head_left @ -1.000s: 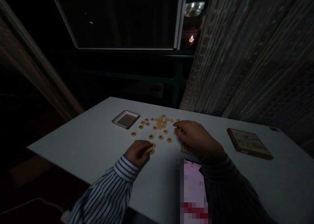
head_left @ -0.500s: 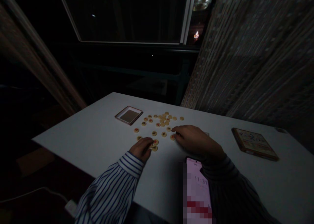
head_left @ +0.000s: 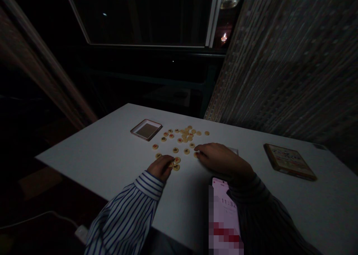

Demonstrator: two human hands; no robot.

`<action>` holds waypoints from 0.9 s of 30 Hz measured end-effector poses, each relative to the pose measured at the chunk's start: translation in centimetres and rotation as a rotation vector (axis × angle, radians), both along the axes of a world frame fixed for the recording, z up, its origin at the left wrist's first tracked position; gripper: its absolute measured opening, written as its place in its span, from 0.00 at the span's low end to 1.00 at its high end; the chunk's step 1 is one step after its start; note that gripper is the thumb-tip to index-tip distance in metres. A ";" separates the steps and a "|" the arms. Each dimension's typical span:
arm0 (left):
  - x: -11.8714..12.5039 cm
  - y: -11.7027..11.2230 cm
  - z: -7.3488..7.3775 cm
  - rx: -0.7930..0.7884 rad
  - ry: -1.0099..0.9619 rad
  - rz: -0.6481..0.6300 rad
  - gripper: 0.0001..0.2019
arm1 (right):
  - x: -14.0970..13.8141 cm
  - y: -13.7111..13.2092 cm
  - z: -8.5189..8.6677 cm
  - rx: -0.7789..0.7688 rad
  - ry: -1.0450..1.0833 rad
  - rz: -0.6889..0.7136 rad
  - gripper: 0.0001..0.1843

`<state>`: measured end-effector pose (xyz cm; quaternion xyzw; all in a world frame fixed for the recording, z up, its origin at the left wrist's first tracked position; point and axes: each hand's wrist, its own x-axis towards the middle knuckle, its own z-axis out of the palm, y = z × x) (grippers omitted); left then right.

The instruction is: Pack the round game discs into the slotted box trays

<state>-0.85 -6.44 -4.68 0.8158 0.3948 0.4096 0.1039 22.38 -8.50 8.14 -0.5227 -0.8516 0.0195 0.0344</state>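
Note:
Several small round wooden game pieces [head_left: 184, 137] lie scattered on a white table [head_left: 106, 158] in a dim room. My left hand [head_left: 161, 168] rests on the table with curled fingers touching pieces at its fingertips [head_left: 176, 163]. My right hand [head_left: 220, 158] lies palm down, fingers bent over a piece [head_left: 195, 154] at the near edge of the scatter. What either hand grips is too dark to make out. Both arms wear striped sleeves.
An open shallow box tray [head_left: 145, 129] sits beyond the pieces on the left. A printed box lid [head_left: 289, 161] lies at the right. A lit phone [head_left: 225, 214] rests by my right forearm. A curtain [head_left: 279, 61] hangs at the right, a dark window behind.
My right hand has drawn back from the far pieces toward me. The left hand stays on the near pieces. The view has shifted slightly.

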 end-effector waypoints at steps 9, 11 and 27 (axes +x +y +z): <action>0.1 0.2 0.1 0.009 -0.017 0.022 0.13 | 0.4 -0.3 1.0 -0.010 0.036 -0.031 0.19; 0.1 0.2 0.1 0.035 -0.025 0.030 0.13 | 0.5 -0.5 1.2 -0.008 0.044 -0.037 0.19; 0.6 -1.0 2.0 0.096 -0.073 0.131 0.18 | 1.6 -1.2 2.6 0.012 0.091 -0.058 0.16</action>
